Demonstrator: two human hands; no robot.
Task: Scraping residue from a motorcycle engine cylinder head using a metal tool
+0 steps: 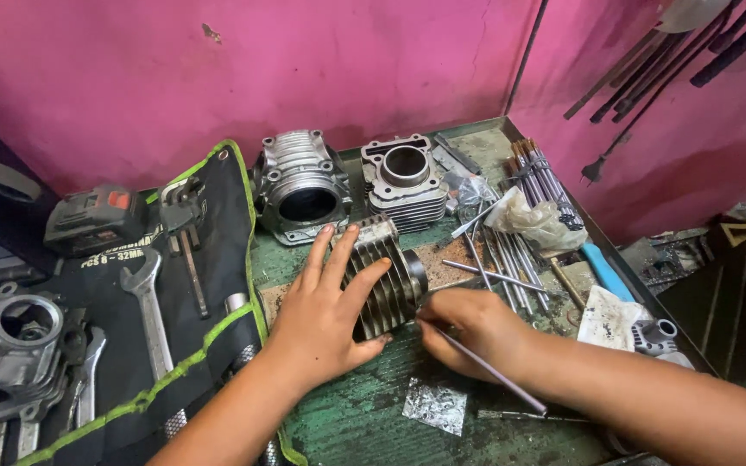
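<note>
Under left grip (330,302): finned cylinder (386,276)

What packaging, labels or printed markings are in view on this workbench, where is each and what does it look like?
Tool roll: left of the bench, black fabric with green edging, small white lettering near its top.
Clear plastic bag: right rear, crumpled, beside thin metal rods.
Foil scrap: front centre, flat, silvery.
No screens or signs.
</note>
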